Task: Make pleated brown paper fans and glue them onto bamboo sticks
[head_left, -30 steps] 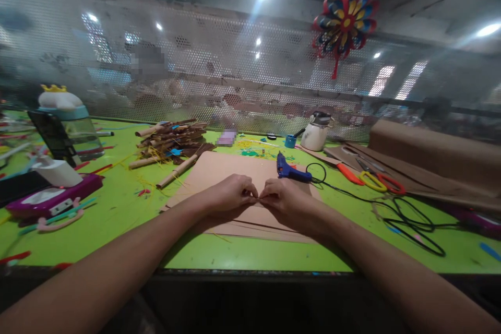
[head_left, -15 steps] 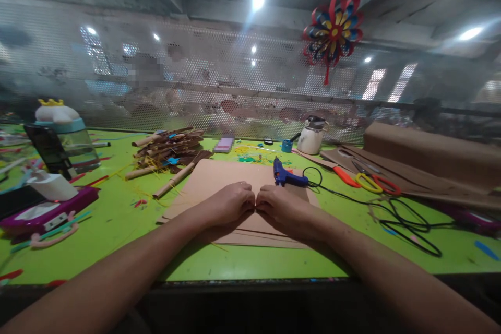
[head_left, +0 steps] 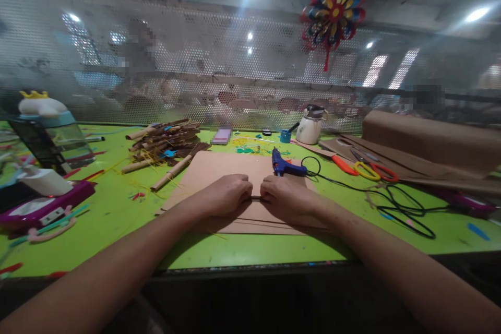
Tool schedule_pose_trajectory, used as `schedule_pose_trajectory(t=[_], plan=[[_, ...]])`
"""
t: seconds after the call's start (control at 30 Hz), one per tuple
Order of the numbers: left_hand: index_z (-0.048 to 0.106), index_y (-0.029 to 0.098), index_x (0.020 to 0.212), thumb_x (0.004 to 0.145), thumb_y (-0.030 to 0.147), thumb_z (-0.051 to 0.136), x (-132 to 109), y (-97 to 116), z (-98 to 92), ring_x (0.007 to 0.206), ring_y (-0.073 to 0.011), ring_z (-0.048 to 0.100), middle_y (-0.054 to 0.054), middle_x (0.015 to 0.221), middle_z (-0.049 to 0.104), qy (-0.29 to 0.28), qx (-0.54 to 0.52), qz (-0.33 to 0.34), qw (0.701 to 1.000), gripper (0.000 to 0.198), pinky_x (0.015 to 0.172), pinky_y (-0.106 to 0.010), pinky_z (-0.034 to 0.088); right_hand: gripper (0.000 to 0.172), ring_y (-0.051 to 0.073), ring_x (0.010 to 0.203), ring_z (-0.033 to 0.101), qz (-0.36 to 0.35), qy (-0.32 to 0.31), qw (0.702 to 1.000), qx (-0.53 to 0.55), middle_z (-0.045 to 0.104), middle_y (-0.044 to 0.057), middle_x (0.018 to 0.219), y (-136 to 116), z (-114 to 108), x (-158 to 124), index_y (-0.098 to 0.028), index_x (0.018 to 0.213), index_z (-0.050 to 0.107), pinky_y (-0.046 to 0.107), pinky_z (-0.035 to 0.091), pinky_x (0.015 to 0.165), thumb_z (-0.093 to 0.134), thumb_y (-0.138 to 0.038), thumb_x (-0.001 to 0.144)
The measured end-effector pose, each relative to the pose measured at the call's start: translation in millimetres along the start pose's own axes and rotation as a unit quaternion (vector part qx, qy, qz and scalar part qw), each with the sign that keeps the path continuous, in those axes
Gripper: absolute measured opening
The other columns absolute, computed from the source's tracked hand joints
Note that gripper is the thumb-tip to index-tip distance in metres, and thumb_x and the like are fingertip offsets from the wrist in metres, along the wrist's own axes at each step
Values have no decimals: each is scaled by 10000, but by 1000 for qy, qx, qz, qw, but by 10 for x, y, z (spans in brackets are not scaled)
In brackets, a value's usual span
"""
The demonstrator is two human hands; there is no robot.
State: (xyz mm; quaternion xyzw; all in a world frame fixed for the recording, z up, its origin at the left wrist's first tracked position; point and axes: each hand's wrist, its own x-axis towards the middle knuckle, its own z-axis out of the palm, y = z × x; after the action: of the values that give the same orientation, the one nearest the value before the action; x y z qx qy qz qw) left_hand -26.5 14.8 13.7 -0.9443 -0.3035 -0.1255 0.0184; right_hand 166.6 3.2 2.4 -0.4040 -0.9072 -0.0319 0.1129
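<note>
Brown kraft paper sheets (head_left: 225, 166) lie stacked on the green table. Over their near part, my left hand (head_left: 227, 194) and my right hand (head_left: 288, 197) face each other with curled fingers, a small gap apart. A short stretch of a thin brown paper roll (head_left: 255, 198) shows in that gap; both hands pinch it, and their fingers hide the rest. Just beyond my right hand, a blue hot glue gun (head_left: 288, 166) rests on the sheets, its nozzle up.
Rolled paper tubes (head_left: 166, 143) are piled behind to the left. Scissors (head_left: 370, 169), an orange-handled cutter (head_left: 344, 165) and a coiled black cable (head_left: 407, 211) lie on the right. A purple power strip (head_left: 47, 209) and a water bottle (head_left: 72, 141) stand left; a white jug (head_left: 309, 129) behind.
My hands have moved slightly apart, and the thin brown paper roll now shows between them. The whole view has shifted a little; the glue gun lies in the same place on the sheets.
</note>
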Motion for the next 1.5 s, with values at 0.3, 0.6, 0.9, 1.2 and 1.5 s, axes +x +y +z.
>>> schedule_pose_trajectory(t=[0.3,0.6,0.9,1.2,1.5], plan=[[606,144,666,775,190,448,-61,89,-184,591,-121,475,-52,685,548,-8,-6,-19,1000,197,571,-237,356,216,109,559,449,25,-19,999,-17,589,62,706,12,-66,-42,-143,686,605,255,232,501,472,-262,807],[608,143,654,773,192,437,-54,100,-136,576,-126,466,-57,675,552,0,13,-30,999,214,553,-250,344,129,126,626,487,-12,-17,1000,-22,598,55,740,56,-120,-65,-152,734,593,248,260,529,487,-210,780],[580,143,641,779,194,426,-59,128,-132,578,-129,454,-53,664,528,5,48,-19,999,214,549,-252,342,185,143,656,510,-12,-27,997,-67,599,71,732,40,-103,-68,-140,730,613,257,258,542,465,-228,801],[589,133,688,784,207,409,-88,161,-109,631,-167,489,-77,703,547,11,100,15,995,217,603,-291,372,231,160,651,503,-22,-15,990,-136,587,88,711,-59,-93,-67,-125,705,601,285,278,581,430,-234,815],[596,120,642,770,142,434,18,165,42,640,-186,474,-98,662,551,-3,146,80,986,208,625,-339,350,234,195,602,481,-15,-3,978,-206,575,133,646,-81,-7,-165,-111,665,596,322,277,588,416,-211,776]])
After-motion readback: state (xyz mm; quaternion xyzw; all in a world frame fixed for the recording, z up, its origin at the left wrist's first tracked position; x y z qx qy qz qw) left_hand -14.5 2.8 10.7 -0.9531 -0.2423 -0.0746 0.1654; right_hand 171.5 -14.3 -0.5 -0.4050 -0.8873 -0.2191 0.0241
